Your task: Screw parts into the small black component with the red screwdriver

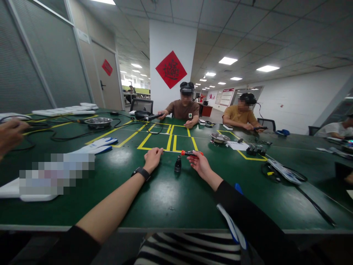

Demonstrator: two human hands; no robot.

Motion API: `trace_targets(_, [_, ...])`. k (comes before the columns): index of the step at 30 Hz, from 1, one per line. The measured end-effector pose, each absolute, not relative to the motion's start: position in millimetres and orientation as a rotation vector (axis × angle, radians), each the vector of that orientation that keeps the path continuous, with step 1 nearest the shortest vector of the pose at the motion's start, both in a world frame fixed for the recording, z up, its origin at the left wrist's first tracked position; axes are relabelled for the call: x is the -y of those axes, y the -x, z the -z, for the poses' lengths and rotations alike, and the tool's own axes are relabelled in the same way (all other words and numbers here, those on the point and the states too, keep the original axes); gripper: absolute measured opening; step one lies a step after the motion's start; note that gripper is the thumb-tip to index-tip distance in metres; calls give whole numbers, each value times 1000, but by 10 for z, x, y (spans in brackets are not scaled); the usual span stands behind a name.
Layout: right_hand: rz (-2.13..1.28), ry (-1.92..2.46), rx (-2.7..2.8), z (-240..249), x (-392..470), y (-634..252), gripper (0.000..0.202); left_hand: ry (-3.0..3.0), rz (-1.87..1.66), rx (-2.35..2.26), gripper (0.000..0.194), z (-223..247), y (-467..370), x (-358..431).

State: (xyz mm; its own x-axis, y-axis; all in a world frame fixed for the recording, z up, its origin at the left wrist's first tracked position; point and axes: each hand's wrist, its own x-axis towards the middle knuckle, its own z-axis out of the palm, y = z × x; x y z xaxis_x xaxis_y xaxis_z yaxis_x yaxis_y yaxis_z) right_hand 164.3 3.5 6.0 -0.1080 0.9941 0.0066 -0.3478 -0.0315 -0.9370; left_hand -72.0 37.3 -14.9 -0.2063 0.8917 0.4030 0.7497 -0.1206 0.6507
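A screwdriver [190,153] with a red and black handle lies crosswise above the green table, its thin shaft pointing left. My right hand [200,164] is closed around the handle end. My left hand [153,159], with a dark watch on the wrist, is closed at the far end of the shaft, fingers curled together; whether it grips the tip is too small to tell. Between the hands, a little nearer to me, a small dark bottle-shaped object [178,164] stands upright on the table.
Yellow tape outlines mark the table [165,213]. Metal bowls [98,122] [220,138], white-and-blue gloves [96,146], cables and black parts [256,150] lie around. Two people [184,106] [242,114] sit across. Another person's hand [11,134] is at the left edge.
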Motion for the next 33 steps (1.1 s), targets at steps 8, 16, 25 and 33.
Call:
trace_targets(8, [-912, 1196, 1601, -42, -30, -1683, 33, -1765, -1599, -1739, 42, 156, 750, -357])
trace_targets(16, [-312, 1687, 2018, 13, -55, -1813, 37, -2002, -1689, -1490, 22, 70, 543, -182])
trace_targets(25, [-229, 1423, 1877, -164, 88, -1692, 27, -2275, -1690, -1272, 21, -100, 384, 102])
trace_targets(33, [-392, 790, 1979, -284, 322, -1468, 17, -2365, -1481, -1186, 28, -75, 244, 272])
